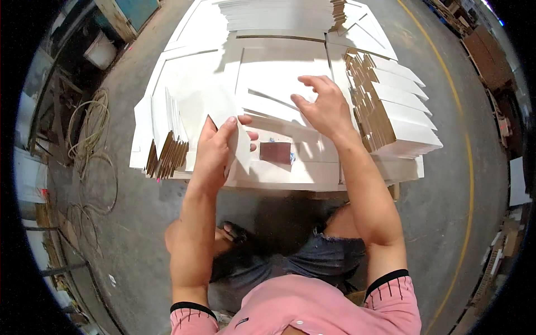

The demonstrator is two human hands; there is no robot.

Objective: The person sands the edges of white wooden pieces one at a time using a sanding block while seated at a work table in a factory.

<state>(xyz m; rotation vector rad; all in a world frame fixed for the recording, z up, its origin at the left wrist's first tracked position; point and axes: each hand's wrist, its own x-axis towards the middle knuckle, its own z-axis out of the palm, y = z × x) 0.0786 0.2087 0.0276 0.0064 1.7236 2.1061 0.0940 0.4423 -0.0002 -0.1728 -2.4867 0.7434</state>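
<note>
Left hand (215,148) grip pinching white card (226,120); right hand (324,106) open (flat on sheets (273,78)), stacks (396,111) beside

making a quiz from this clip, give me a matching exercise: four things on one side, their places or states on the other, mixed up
1. left hand
2. right hand
3. small dark red rectangular card
4. fanned stack of white-faced brown cardboard pieces

a. lying flat between the two forearms
b. gripping an upright white cardboard piece
c. right of the right hand
d. fingers spread on flat white sheets

Pairs: 1-b, 2-d, 3-a, 4-c
</note>
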